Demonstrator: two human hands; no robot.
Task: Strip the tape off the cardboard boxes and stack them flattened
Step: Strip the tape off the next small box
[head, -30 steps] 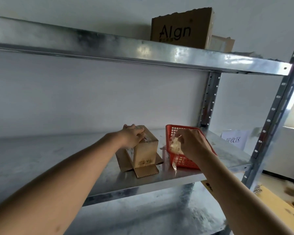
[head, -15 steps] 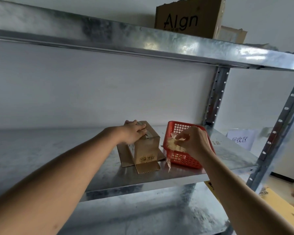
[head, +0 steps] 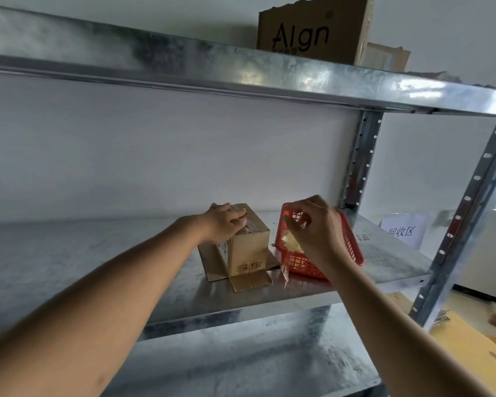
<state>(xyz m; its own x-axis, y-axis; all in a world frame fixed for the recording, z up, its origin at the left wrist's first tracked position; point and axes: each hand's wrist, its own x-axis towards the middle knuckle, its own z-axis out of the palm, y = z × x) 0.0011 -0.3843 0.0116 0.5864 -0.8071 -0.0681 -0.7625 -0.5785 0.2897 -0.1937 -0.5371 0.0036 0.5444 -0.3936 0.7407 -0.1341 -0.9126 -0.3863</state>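
right fingers (head: 299, 217): curled together above the red basket (head: 352, 247); a scrap of clear tape (head: 304, 223) seemed pinched at the tips, motion blur made the grasp hard to confirm.
right hand (head: 315, 230): over the basket's left half, hid most of the basket interior.
tape wad (head: 291, 243): crumpled yellowish-clear lump inside the basket; one strip (head: 284, 272) hung over the front left corner down to the shelf.
left fingers (head: 235, 220): lay flat across the top of the small cardboard box (head: 248, 247), pressing down, not wrapped round it.
left hand (head: 224, 224): covered the box top's left part; tape on the top seam only partly visible.
small cardboard box: stood upright on the middle shelf (head: 98, 253), bottom flaps splayed out left and front; just left of the basket, narrow gap between them. Printed marks on the front too small to read.
middle shelf: wide bare steel left of the box; front flap sat near the shelf's front edge.
paper sign (head: 403, 230): at the shelf's right end, partly behind the front upright (head: 467, 196).
top shelf (head: 241, 67): brown box marked "Algn" (head: 312, 30), top cut off by frame; another carton (head: 387, 57) behind it, mostly hidden.
lower right: yellowish cardboard (head: 470, 348) on the floor, cut off by frame.
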